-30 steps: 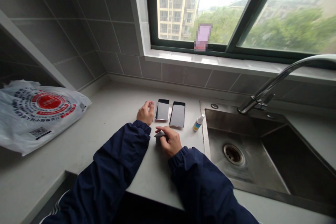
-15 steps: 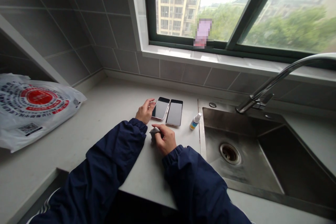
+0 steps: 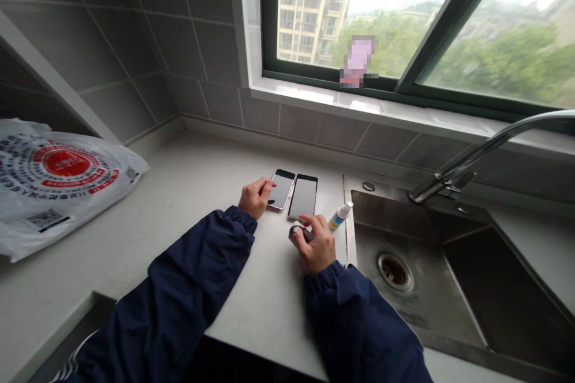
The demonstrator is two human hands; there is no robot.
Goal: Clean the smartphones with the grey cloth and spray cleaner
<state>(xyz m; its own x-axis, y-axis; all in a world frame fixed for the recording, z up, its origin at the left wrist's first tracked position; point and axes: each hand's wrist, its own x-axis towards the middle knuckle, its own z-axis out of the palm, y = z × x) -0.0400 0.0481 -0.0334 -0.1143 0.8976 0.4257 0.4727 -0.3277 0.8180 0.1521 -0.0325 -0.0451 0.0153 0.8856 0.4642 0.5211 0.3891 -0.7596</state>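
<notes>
Two smartphones lie side by side on the white counter, screens up: a left phone and a right phone. My left hand is at the left phone's left edge, fingers curled, with one fingertip over the screen. Bunched in my right hand is a grey cloth, held between thumb and fingers just below the right phone. A small white spray bottle with a blue and yellow label stands just beyond my right hand, near the sink edge. My right hand partly covers its base.
To the right are a steel sink and a chrome tap. A white plastic bag with red print rests at the left. Behind the counter rise grey tiles and a window.
My right hand has shifted right with the cloth, closer to the spray bottle. My left hand's fingers are more curled at the left phone. The view has turned slightly.
</notes>
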